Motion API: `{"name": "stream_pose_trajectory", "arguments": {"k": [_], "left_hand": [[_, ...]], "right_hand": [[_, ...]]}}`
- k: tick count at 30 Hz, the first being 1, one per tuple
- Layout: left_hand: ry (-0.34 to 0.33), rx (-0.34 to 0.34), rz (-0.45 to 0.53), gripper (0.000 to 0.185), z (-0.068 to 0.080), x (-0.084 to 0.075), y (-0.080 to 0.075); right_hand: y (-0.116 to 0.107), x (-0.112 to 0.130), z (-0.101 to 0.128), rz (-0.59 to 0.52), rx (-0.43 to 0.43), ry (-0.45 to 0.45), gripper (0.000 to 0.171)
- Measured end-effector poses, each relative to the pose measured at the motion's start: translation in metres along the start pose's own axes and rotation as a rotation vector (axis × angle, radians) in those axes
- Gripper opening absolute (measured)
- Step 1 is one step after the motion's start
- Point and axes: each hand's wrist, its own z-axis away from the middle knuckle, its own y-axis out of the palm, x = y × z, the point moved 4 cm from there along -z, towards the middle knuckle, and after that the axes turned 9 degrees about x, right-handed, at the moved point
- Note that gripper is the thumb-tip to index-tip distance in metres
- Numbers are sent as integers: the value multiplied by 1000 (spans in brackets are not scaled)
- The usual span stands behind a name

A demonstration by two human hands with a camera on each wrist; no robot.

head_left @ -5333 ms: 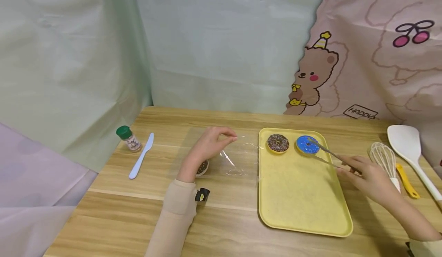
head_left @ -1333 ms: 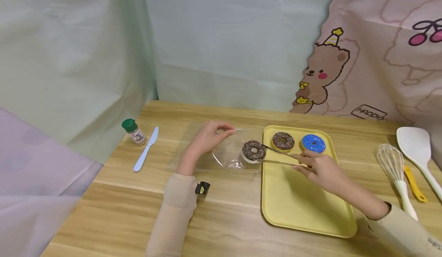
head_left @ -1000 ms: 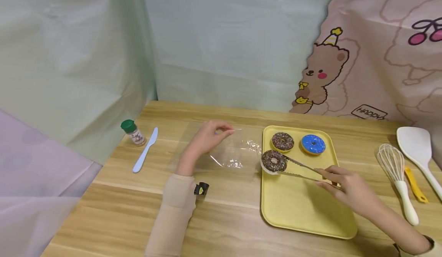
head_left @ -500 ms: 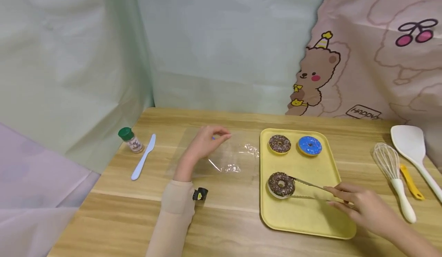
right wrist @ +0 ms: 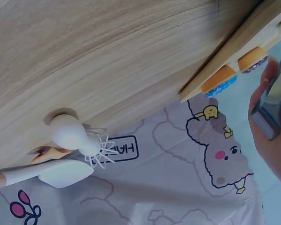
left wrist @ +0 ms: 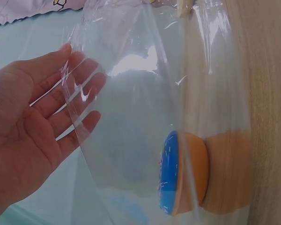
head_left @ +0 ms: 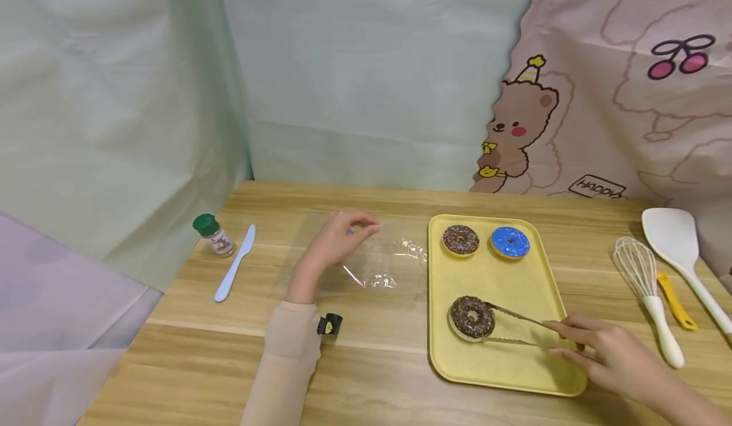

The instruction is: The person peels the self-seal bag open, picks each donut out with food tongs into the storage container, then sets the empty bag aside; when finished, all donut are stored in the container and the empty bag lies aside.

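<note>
Tongs (head_left: 517, 327) gripped by right hand (head_left: 609, 353), tips clamped on chocolate donut (head_left: 471, 317) at near left of yellow tray (head_left: 515, 369). Clear bag (head_left: 380, 264) edge pinched up off surface by left hand (head_left: 337, 241).

Your left forearm, lower middle of the head view, wears a close-fitting beige long sleeve (head_left: 286, 362) that ends at the wrist. A small black device with a yellow mark (head_left: 329, 325) sits at its cuff. Both your hands are bare: left hand (head_left: 334, 243), right hand (head_left: 609, 355) at lower right.
</note>
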Motion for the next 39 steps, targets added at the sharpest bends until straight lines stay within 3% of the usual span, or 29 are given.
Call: {"name": "stream_pose_trajectory", "arguments": {"k": [5,12,22,31,39], "left_hand": [[-5,6,18,24,1,0,0],[7,17,9,23,3,-2,-1],[-11,26,10,25,2,0,0],[5,27,1,26,1,-2,0],[-5,27,-10,25,3,-3,-2]], "right_hand": [[-1,-3,0,32,25,10,53],[-15,-16,-6,-36,88,-15,53],[-17,-14,-45,-48,139,35,42],[-4,-9,-89,-7,66,-3,44],[14,7,-130,67,5,-151,38]]}}
